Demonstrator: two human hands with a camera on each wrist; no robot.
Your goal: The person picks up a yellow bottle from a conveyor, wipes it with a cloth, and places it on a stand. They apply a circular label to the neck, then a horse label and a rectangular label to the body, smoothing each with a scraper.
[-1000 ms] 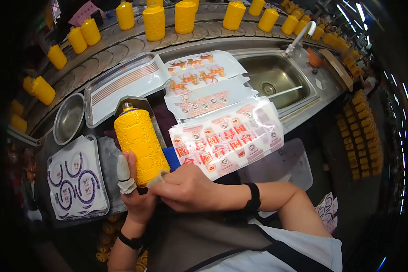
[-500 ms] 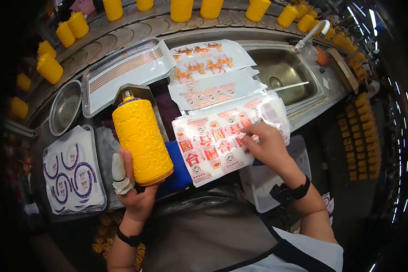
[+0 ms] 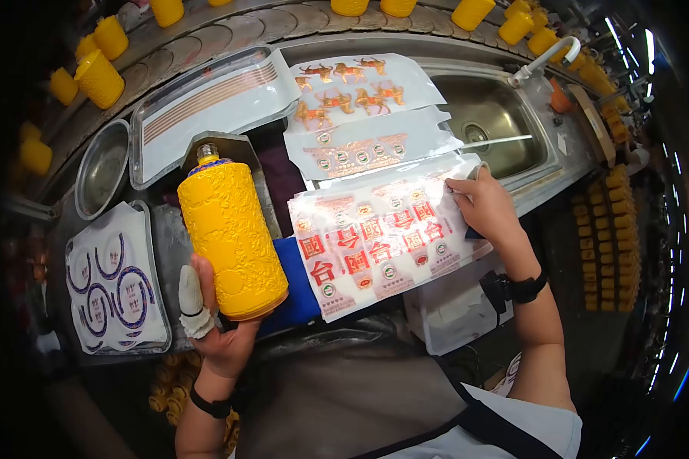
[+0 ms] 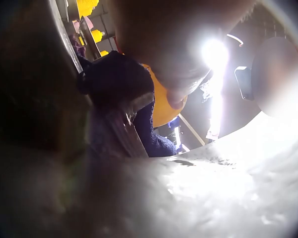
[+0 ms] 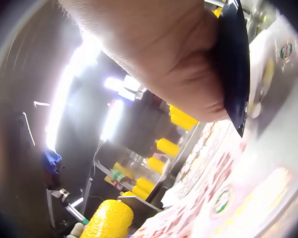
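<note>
A yellow embossed bottle leans with its neck toward a metal cradle. My left hand holds it low down, its palm at the base and fingers along the side. One finger wears a white cover. In the left wrist view a strip of the yellow bottle shows past the blurred hand. My right hand pinches the upper right edge of a sheet of red-printed decals. In the right wrist view the decal sheet fills the lower right, below the hand.
Horse decals, a tray of striped sheets, a metal bowl and a tray of ring decals surround the work. A sink lies right. Yellow bottles line a conveyor behind. A blue cloth lies beside the bottle.
My right hand has left the bottle's base and moved right across the decal sheet to its upper right edge. My left hand has stayed at the bottle. The head view has shifted slightly.
</note>
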